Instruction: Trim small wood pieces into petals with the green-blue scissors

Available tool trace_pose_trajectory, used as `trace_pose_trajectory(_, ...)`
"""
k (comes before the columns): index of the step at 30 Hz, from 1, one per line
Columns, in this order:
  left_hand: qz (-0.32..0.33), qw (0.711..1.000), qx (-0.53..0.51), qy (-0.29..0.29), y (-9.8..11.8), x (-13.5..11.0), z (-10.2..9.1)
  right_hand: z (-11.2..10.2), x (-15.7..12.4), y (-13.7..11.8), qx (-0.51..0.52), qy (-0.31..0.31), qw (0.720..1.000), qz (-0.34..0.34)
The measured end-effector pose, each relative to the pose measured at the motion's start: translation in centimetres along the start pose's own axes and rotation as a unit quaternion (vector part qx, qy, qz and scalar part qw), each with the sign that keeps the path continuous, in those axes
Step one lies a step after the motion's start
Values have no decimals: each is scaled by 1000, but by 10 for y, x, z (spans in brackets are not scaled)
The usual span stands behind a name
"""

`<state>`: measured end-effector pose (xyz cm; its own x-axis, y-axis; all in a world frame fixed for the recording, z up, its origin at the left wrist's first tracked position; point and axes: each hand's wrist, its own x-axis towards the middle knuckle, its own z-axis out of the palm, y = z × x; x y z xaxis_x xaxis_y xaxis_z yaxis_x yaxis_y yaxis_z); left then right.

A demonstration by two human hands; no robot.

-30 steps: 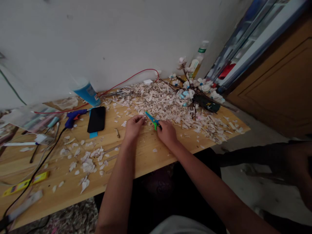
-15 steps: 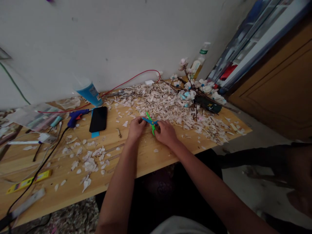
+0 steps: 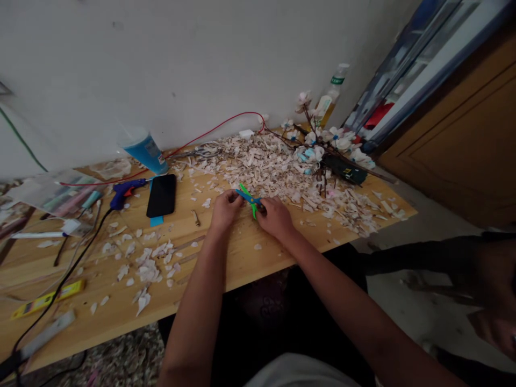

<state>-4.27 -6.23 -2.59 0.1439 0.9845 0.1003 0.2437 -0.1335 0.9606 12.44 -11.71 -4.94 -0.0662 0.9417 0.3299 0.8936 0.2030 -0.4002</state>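
Over the front middle of the table, my right hand (image 3: 276, 216) is wrapped round the handles of a small pair of blue and green scissors (image 3: 250, 199). Their blades point left and away from me, with only a narrow gap between them. My left hand (image 3: 226, 208) is pinched just left of the blade tips; whatever its fingertips hold is too small to make out. Beyond both hands spreads a heap of pale shavings and petal-like scraps (image 3: 262, 166).
Flowering branches (image 3: 318, 142) and a bottle (image 3: 332, 97) stand at the back right. To the left are a phone (image 3: 162, 195), a blue cup (image 3: 147, 152), a glue gun (image 3: 126, 192) and a yellow box (image 3: 48, 299). Another person's hand (image 3: 494, 328) shows at the right edge.
The scissors' blades have come closer together. Both hands stay in nearly the same place, and the view has shifted slightly.
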Motion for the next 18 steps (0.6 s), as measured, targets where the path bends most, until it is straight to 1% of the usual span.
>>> trace_pose_trajectory(3,-6,1000,-23,-7,-1,2,1,2,-1,2,-2,9,1000,14)
trace_pose_trajectory(5,-14,999,-41,-10,-2,3,1,3,-1,3,-1,16,999,39)
trace_pose_trajectory(7,-29,997,-64,-8,-5,5,2,4,-1,3,0,23,998,66)
trace_pose_trajectory(9,-49,995,-91,-7,-8,6,3,3,-1,3,0,28,997,74)
trace_pose_trajectory(12,-66,991,-118,-5,-13,8,2,1,0,0,0,19,999,38)
trace_pose_trajectory(14,-67,991,-116,-2,-14,9,1,0,0,-2,-5,6,1000,10)
trace_pose_trajectory(18,-52,994,-91,-5,-13,8,0,-2,-1,-3,-7,-9,1000,-5)
